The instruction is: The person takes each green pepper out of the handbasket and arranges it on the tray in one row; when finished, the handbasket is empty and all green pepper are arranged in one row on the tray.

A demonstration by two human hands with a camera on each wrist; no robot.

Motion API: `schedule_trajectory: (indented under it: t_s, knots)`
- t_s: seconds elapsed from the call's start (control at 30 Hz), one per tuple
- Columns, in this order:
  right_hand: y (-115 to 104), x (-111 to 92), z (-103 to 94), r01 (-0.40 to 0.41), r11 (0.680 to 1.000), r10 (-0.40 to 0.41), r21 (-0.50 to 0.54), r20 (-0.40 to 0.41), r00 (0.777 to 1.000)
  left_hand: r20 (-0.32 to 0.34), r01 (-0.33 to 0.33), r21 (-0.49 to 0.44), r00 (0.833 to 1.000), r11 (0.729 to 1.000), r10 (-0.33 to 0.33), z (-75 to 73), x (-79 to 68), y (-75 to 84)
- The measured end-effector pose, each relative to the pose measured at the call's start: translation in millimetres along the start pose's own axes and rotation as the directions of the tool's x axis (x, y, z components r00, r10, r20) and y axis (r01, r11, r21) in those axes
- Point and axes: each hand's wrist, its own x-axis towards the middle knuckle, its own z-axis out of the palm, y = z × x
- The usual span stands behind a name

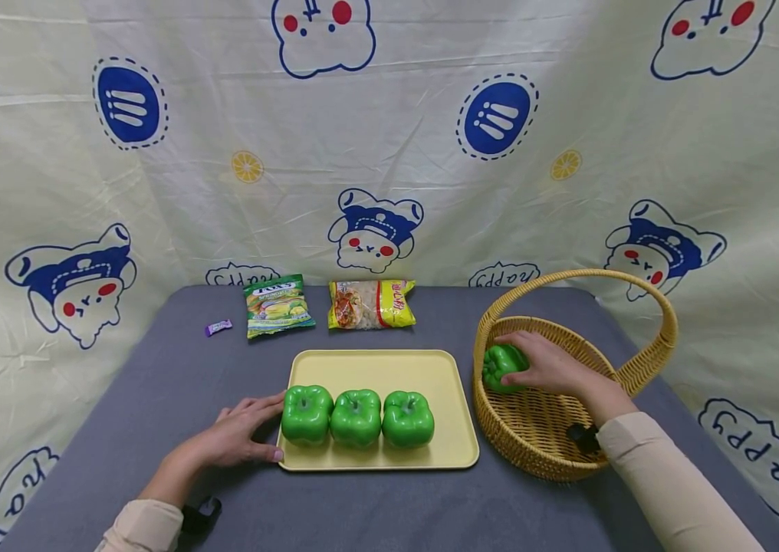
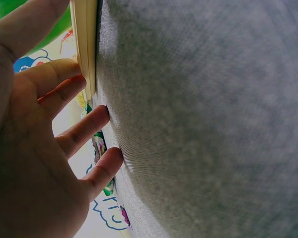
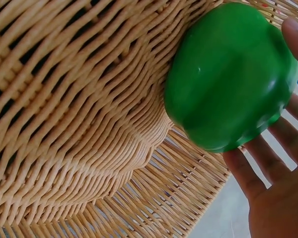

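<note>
My right hand [image 1: 543, 363] reaches into a wicker basket [image 1: 541, 464] and grips a green bell pepper [image 1: 502, 366] against its left inner wall. Thumb and fingers stand on opposite sides of this pepper [image 3: 228, 79] in the right wrist view. On a pale yellow tray [image 1: 455, 445], three green bell peppers sit in a row: left pepper [image 1: 307, 415], middle pepper [image 1: 356, 418], right pepper [image 1: 408, 419]. At the tray's left edge rests my left hand [image 1: 241, 431], its fingers spread and nearly straight. In the left wrist view, fingertips [image 2: 72, 69] touch the tray's side [image 2: 85, 44].
Behind the tray lie a green snack bag [image 1: 279, 307], a yellow-and-clear food packet [image 1: 371, 304] and a small purple wrapped candy [image 1: 218, 328]. The basket's tall handle [image 1: 662, 337] arches above my right forearm. A grey cloth [image 1: 376, 510] covers the table; a printed curtain [image 1: 396, 130] hangs behind.
</note>
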Motion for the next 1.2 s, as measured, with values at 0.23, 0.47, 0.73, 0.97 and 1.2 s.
schedule_trajectory:
  t_s: [0.23,0.47,0.73,0.97,1.2]
  knots:
    - [1.4,1.0,1.1,-0.007,1.0,0.008,-0.031,0.031,1.0,0.0,0.004,-0.004,1.0,1.0,-0.004,-0.2,-0.1,0.5]
    - [3.4,-2.0,-0.3,-0.001,0.999,0.002,-0.033,0.02,1.0,0.004,0.005,-0.001,1.0,1.0,-0.005,0.2,0.1,0.4]
    - [4.9,-6.5,-4.6,-0.038,0.999,0.039,-0.031,0.038,0.999,0.013,0.008,-0.007,1.0,1.0,-0.008,-0.7,0.7,0.2]
    - [7.7,-11.0,-10.0,-0.068,0.998,0.069,-0.015,0.045,0.997,0.023,0.015,-0.016,1.0,1.0,-0.015,-1.0,0.4,0.9]
    - [10.5,-13.6,-12.2,-0.072,0.997,0.073,-0.025,0.049,0.996,0.013,0.009,-0.014,1.0,1.0,-0.009,-0.3,0.3,-0.4]
